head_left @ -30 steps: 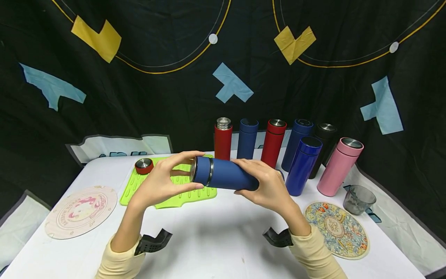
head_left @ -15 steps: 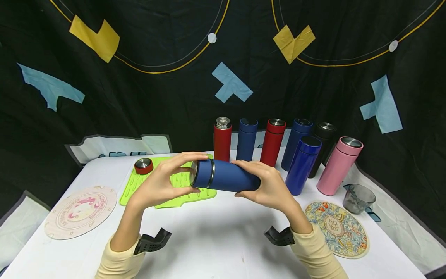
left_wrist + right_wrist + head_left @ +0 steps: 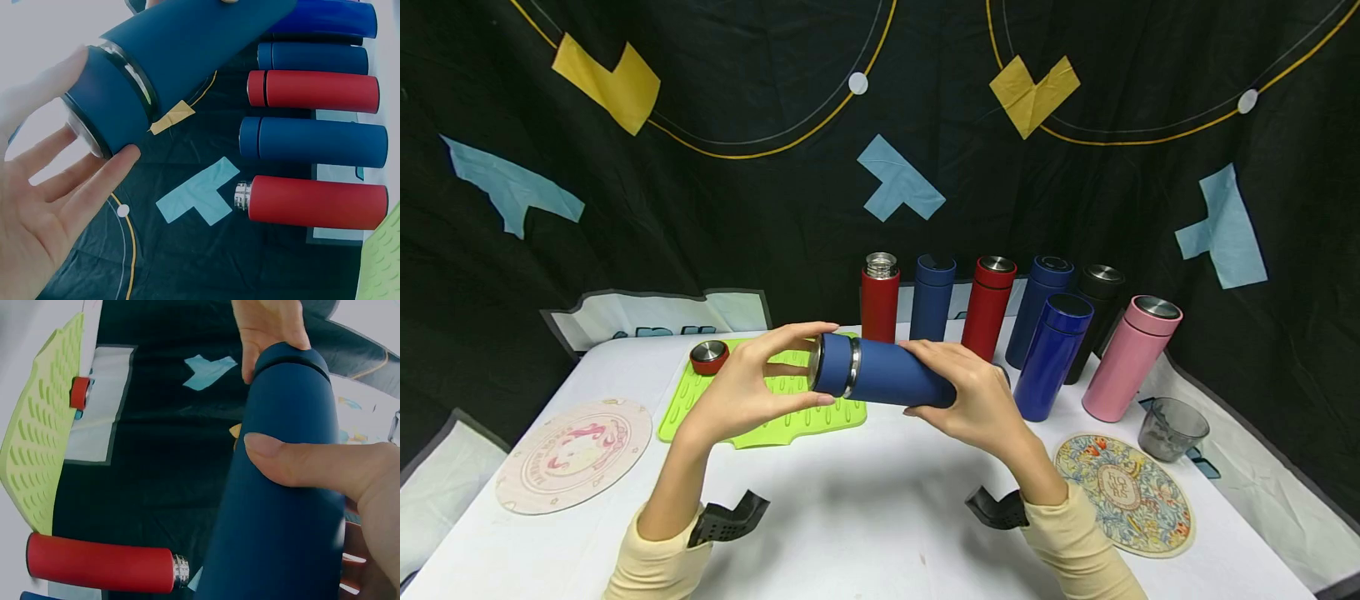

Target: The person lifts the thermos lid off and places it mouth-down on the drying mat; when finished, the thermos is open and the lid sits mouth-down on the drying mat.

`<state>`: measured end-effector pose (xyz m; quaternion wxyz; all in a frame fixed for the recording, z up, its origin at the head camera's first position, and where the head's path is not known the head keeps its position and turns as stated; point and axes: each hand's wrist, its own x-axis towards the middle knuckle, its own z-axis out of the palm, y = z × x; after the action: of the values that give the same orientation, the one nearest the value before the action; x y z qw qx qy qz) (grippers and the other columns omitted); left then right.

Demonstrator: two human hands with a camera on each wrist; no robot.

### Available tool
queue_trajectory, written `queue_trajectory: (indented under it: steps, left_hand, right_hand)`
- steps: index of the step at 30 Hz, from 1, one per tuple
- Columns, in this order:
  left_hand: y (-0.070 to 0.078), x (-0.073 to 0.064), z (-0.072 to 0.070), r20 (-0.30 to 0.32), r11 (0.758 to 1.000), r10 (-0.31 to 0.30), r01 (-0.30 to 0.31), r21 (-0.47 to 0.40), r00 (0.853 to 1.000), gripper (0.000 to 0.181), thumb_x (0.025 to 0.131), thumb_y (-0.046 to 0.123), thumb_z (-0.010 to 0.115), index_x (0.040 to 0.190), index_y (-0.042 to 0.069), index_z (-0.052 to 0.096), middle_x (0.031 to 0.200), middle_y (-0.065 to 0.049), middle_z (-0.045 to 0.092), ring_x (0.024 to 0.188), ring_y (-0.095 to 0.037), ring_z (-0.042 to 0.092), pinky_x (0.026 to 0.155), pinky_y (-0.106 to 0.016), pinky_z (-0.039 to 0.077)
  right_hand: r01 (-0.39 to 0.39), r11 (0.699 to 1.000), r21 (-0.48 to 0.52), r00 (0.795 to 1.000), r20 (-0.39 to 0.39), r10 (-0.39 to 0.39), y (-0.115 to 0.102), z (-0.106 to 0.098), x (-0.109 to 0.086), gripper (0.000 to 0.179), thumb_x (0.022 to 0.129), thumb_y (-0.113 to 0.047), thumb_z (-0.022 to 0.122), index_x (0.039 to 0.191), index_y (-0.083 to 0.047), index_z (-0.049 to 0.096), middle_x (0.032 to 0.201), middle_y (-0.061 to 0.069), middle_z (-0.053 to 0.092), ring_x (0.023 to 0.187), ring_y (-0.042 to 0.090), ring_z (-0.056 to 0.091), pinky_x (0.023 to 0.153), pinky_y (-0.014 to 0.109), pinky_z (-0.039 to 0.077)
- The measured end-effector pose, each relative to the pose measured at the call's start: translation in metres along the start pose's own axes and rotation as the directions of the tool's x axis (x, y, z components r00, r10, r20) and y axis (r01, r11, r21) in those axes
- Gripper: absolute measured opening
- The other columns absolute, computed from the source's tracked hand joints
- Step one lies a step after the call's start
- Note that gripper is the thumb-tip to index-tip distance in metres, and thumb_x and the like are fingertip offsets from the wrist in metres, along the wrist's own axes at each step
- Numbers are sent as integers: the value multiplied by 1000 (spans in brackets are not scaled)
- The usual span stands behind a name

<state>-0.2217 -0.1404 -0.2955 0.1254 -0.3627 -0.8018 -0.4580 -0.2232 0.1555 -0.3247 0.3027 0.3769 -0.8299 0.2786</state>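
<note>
Blue flask (image 3: pixel 898 373) is held above the white table (image 3: pixel 850 525), lying near horizontal with its lid (image 3: pixel 832 367) toward the left. Left hand (image 3: pixel 745 387) pinches that lid between thumb and fingers, the palm clear of it. Right hand (image 3: pixel 973 387) grips the body near the base, thumb laid along its side. A bright metal band shows between lid and body. On the table, to the right, lies a floral round mat (image 3: pixel 1126 496); to the left, a pale pink round mat (image 3: pixel 576 457). A clear cup (image 3: pixel 1172 429) stands just beyond the floral mat. Further back, a green mat (image 3: pixel 805 425) lies partly hidden behind the left hand, bearing a red lid (image 3: pixel 709 357). Pink flask (image 3: pixel 1131 358) and glossy blue flask (image 3: pixel 1051 358) stand upright at right, with a black flask (image 3: pixel 1101 290) behind. Along the rear edge, right to left: a matte blue flask (image 3: pixel 1036 308), a lidded red flask (image 3: pixel 990 308), a second matte blue flask (image 3: pixel 933 304) and an uncapped red flask (image 3: pixel 880 308), its metal neck exposed. Black cloth (image 3: pixel 775 217) hangs behind.
</note>
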Motion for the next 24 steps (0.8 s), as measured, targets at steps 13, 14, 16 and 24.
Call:
queue_trajectory:
  steps: [13, 14, 16, 24]
  left_hand:
    - [-3, -2, -7, -98, 995, -103, 104, 2, 990, 67, 77, 19, 83, 137, 23, 53, 124, -5, 58, 106, -25, 60, 83, -36, 56]
    - [-3, -2, -8, -104, 994, -105, 106, 5, 989, 68, 77, 19, 83, 138, 24, 52, 124, -4, 58, 106, -24, 60, 83, -34, 55]
    - [-4, -2, -10, -114, 995, -102, 103, 6, 988, 69, 77, 19, 83, 138, 24, 52, 123, -4, 58, 104, -23, 61, 84, -33, 55]
    - [-24, -2, -14, -139, 988, -150, 154, 20, 979, 70, 77, 20, 83, 139, 19, 51, 121, -8, 59, 102, -24, 61, 86, -32, 53]
  right_hand:
    - [-13, 1000, -28, 998, -56, 12, 2, -2, 0, 83, 61, -17, 93, 136, -14, 56, 128, 5, 62, 115, 26, 57, 93, 48, 50]
    - [-20, 1000, -16, 998, -54, 19, 3, -2, 0, 84, 61, -17, 93, 136, -14, 56, 127, 5, 62, 115, 25, 57, 93, 47, 50]
    - [-36, 999, 8, 998, -53, 36, 4, -1, 1, 86, 61, -17, 93, 138, -14, 54, 127, 6, 62, 113, 25, 58, 92, 45, 51]
    - [-117, 990, 83, 990, -63, 123, 17, 8, 1, 84, 62, -18, 93, 137, -12, 55, 119, 11, 65, 107, 27, 61, 89, 45, 53]
